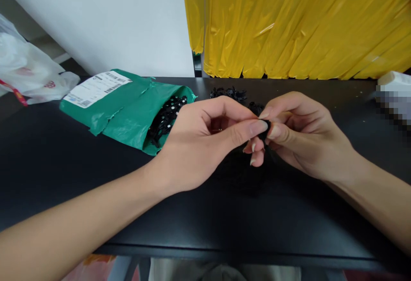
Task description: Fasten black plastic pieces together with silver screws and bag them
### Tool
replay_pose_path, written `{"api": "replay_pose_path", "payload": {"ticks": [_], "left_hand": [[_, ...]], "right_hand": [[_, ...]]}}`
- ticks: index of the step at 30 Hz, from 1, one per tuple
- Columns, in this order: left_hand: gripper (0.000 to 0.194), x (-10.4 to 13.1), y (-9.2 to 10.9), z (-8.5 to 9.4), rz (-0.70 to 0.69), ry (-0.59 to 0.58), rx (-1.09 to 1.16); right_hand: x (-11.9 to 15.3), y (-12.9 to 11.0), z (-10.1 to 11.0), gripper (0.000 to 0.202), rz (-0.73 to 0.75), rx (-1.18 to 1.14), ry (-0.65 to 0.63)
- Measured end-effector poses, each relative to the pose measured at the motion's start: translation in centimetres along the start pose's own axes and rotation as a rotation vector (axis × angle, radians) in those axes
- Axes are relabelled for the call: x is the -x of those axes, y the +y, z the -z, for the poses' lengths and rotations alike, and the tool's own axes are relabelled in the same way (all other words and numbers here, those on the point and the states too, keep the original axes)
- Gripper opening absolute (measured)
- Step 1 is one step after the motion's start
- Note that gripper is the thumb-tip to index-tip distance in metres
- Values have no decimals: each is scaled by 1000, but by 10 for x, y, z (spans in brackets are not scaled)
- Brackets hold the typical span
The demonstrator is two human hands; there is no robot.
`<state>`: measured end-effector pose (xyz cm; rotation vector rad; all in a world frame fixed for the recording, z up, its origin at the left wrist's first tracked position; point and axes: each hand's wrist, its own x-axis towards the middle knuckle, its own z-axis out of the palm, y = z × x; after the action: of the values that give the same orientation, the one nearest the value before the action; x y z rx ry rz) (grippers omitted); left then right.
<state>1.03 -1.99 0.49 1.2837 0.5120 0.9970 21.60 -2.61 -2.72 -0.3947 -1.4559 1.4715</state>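
At far left, a white plastic bag, crumpled, with a red strip along its lower side. Next, on the dark table, a green mailing pouch lying on its side, with a white label (barcodes visible, text too small to read) near its closed end. Mouth of pouch open toward the right, showing small black bits dotted with white inside. Behind pouch, a white panel.

Near centre, left hand just beside the pouch mouth, pinching a small black piece between thumb and fingers. Beyond that hand, a loose black heap on the table; a little to the right, a second heap, partly hidden by the fingers. Black piece raised above the table, between both sets of fingertips (mostly covered, exact shape cannot be told). Right hand pinching the same piece from the other side.

Behind, yellow plastic sheeting, creased. At right edge, a pale box, partly blurred.
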Motion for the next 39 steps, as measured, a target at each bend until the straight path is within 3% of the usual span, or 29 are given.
{"api": "replay_pose_path", "payload": {"ticks": [6, 18, 29, 33, 39], "left_hand": [[14, -2, -7, 6, 29, -111, 125], [24, 2, 0, -5, -184, 36, -140], [16, 2, -7, 0, 84, -96, 295], [10, 0, -12, 4, 95, -85, 212], [23, 1, -5, 1, -5, -5, -6]], "right_hand": [[0, -3, -3, 18, 25, -65, -21], [1, -3, -3, 16, -14, -19, -12], [6, -15, -7, 15, -166, -45, -41], [5, -15, -5, 15, -133, 5, -14], [3, -9, -3, 11, -117, -10, -23]]}}
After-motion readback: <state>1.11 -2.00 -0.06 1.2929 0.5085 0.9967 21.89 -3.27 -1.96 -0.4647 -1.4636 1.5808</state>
